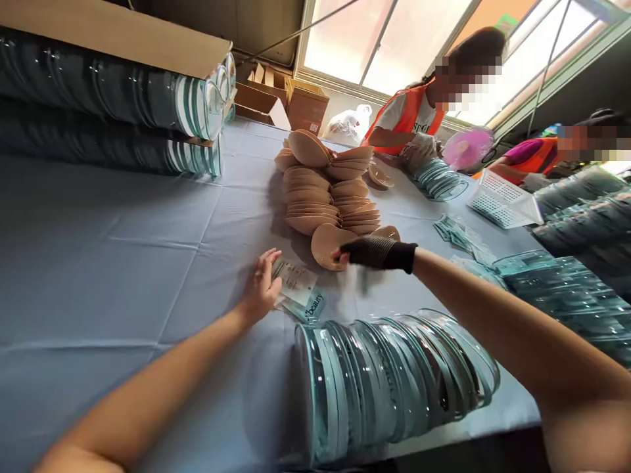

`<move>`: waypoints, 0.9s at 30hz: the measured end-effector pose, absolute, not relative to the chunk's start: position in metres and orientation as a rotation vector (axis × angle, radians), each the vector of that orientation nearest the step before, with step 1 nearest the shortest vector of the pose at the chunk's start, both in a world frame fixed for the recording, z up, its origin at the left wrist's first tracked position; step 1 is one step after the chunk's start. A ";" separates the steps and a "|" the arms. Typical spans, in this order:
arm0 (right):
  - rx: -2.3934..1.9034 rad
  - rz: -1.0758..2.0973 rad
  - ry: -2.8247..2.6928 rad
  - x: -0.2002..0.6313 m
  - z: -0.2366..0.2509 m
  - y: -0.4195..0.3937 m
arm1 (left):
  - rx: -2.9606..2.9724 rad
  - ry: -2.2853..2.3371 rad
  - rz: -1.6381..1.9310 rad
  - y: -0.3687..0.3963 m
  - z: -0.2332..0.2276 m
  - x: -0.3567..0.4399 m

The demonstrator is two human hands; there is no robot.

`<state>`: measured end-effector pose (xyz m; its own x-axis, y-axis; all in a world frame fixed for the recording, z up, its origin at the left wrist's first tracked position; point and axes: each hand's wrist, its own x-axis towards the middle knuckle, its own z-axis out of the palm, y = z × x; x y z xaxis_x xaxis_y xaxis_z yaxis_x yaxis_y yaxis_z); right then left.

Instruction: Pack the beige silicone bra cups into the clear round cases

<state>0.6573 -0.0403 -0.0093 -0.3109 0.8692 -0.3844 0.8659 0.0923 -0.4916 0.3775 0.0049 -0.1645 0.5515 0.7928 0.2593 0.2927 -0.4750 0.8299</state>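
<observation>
Here, table (123, 263) lying under blue cloth. Stack of clear lids (394, 374) resting near edge. Pile of beige cups (325, 190) sitting mid-table. Right hand (377, 253), black-gloved, pinching one cup (328, 246) at pile's foot. Left hand (261, 289), fingers spread, pressing on printed cards (298, 286) just beside.

Left hand (261, 289) lies flat, fingers spread; gloved right hand (377, 253) reaches forward, fingers curled.

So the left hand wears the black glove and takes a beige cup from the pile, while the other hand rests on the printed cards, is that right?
Not quite. In the head view the black glove is on the right hand, which touches a beige cup at the pile. The bare left hand rests on the printed cards.
</observation>
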 end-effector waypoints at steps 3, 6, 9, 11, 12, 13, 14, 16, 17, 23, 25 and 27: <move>-2.224 0.674 -2.088 0.694 -0.016 -0.033 | 2.150 0.800 0.813 0.003 -0.163 0.373; -2.481 0.455 -1.873 0.728 -0.026 -0.031 | 2.307 0.674 0.567 -0.002 -0.162 0.371; -2.499 0.519 -1.783 0.740 -0.036 -0.038 | 2.372 0.629 0.445 -0.003 -0.162 0.369; -2.508 0.468 -1.709 0.743 -0.037 -0.045 | 2.367 0.635 0.474 0.000 -0.163 0.366; -2.524 0.414 -1.660 0.745 -0.036 -0.050 | 2.357 0.639 0.499 0.002 -0.163 0.365; -2.549 0.353 -1.601 0.748 -0.035 -0.055 | 2.345 0.646 0.528 0.004 -0.164 0.364; -2.582 0.300 -1.534 0.753 -0.034 -0.060 | 2.336 0.651 0.556 0.006 -0.165 0.363; -2.672 0.277 -1.398 0.764 -0.037 -0.075 | 2.337 0.653 0.590 0.009 -0.166 0.363; -2.725 0.323 -1.341 0.769 -0.040 -0.085 | 2.349 0.652 0.591 0.010 -0.167 0.364; -3.043 0.765 -1.186 0.793 -0.072 -0.143 | 2.457 0.667 0.613 0.010 -0.168 0.365; -3.099 0.841 -1.187 0.799 -0.073 -0.157 | 2.497 0.669 0.652 0.011 -0.168 0.365; -3.109 0.890 -1.246 0.804 -0.070 -0.167 | 2.535 0.680 0.681 0.011 -0.170 0.366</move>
